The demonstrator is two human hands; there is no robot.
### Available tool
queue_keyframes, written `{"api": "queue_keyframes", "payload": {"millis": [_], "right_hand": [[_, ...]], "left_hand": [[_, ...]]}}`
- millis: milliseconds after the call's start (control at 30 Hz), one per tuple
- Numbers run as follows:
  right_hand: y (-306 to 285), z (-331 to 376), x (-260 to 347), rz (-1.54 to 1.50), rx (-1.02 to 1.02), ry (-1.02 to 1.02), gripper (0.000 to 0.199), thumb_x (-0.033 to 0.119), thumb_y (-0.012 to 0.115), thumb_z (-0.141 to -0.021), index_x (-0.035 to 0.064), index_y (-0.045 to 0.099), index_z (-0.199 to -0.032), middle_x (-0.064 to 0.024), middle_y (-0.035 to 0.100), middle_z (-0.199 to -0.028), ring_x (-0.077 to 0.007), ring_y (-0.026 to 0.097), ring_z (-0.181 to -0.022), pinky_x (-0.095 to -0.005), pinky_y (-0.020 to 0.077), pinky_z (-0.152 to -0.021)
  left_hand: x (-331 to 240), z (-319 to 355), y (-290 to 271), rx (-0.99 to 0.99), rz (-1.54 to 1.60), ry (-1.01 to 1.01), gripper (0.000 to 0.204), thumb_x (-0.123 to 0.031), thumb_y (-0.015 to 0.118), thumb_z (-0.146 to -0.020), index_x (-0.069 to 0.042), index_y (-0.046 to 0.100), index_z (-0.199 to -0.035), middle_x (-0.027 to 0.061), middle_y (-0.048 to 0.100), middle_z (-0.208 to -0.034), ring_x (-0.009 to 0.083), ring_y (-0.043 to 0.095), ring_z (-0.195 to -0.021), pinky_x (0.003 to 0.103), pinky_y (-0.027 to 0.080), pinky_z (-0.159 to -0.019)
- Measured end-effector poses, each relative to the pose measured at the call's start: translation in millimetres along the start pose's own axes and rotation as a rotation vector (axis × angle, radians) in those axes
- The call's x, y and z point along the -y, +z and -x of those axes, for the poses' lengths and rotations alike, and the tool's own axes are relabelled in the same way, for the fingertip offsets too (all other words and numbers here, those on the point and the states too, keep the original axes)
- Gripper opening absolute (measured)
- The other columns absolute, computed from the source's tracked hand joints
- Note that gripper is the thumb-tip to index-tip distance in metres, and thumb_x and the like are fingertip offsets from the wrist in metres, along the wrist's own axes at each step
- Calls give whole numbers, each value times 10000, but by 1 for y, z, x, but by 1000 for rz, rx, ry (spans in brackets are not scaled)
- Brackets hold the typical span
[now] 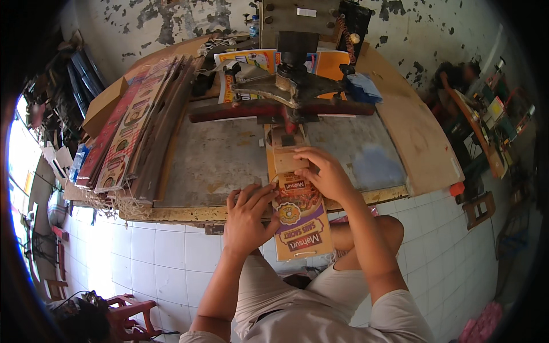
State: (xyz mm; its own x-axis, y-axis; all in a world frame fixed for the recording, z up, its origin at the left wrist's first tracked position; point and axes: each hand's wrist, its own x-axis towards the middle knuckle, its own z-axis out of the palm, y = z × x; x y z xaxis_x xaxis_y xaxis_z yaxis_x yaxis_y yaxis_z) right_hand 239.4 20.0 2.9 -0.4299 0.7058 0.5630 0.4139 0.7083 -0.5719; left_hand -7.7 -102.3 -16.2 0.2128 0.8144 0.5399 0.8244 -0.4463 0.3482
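A long printed cardboard strip (301, 226), orange with a food picture and a purple band, lies across the table's front edge and hangs out over my lap. A flat wooden block (289, 163) rests on its far part, under the press head. My right hand (329, 174) grips the block's right side, fingers bent around its edge. My left hand (249, 214) lies along the strip's left edge, fingers spread and touching it. Above the strip's far end stands a dark metal press (286, 91) with wide arms and a red-painted part.
Stacks of long printed strips (134, 123) fill the table's left side, beside an open cardboard box (106, 106). Printed sheets (331, 64) lie behind the press, blue papers (364, 87) to its right. A red plastic stool (131, 314) stands lower left. Another person (457, 77) sits far right.
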Motion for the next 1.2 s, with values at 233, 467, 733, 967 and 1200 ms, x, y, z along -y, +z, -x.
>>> {"api": "queue_keyframes", "payload": {"millis": [233, 467, 733, 967, 1200], "right_hand": [[8, -5, -7, 27, -57, -31, 385, 116, 871, -926, 63, 722, -1277, -114, 729, -1375, -368, 687, -1277, -473, 593, -1026], [9, -3, -9, 19, -32, -7, 377, 134, 875, -935, 71, 734, -1279, -98, 684, -1416, -350, 676, -1282, -467, 600, -1034], [6, 0, -7, 123, -41, -21, 366, 172, 877, -942, 101, 768, -1284, -80, 664, -1339, -336, 655, -1251, -503, 545, -1055], [7, -2, -10, 112, -56, -3, 354, 114, 872, -933, 89, 772, -1272, -86, 661, -1327, -337, 660, -1224, -477, 552, -1041], [8, -3, -9, 126, -63, -17, 377, 105, 884, -918, 82, 764, -1274, -89, 661, -1330, -340, 663, -1234, -471, 564, -1040]], "left_hand": [[-3, -2, -2, 18, -18, -14, 495, -220, 756, -850, -155, 764, -1341, -28, 721, -1497, 276, 608, -1403, 512, 356, -1212], [-4, -3, -2, 28, -22, -28, 516, -237, 766, -832, -164, 763, -1343, -35, 723, -1491, 267, 604, -1413, 497, 343, -1218], [-4, -4, -3, 28, -15, -34, 515, -238, 767, -821, -155, 764, -1330, -23, 732, -1472, 277, 612, -1403, 502, 341, -1213], [-3, -4, -3, 22, -5, -28, 517, -230, 774, -813, -150, 766, -1324, -15, 733, -1464, 285, 620, -1386, 510, 356, -1195], [-2, -4, -3, 29, -7, -25, 519, -236, 775, -826, -148, 761, -1337, -17, 730, -1472, 282, 613, -1391, 508, 358, -1191]]}}
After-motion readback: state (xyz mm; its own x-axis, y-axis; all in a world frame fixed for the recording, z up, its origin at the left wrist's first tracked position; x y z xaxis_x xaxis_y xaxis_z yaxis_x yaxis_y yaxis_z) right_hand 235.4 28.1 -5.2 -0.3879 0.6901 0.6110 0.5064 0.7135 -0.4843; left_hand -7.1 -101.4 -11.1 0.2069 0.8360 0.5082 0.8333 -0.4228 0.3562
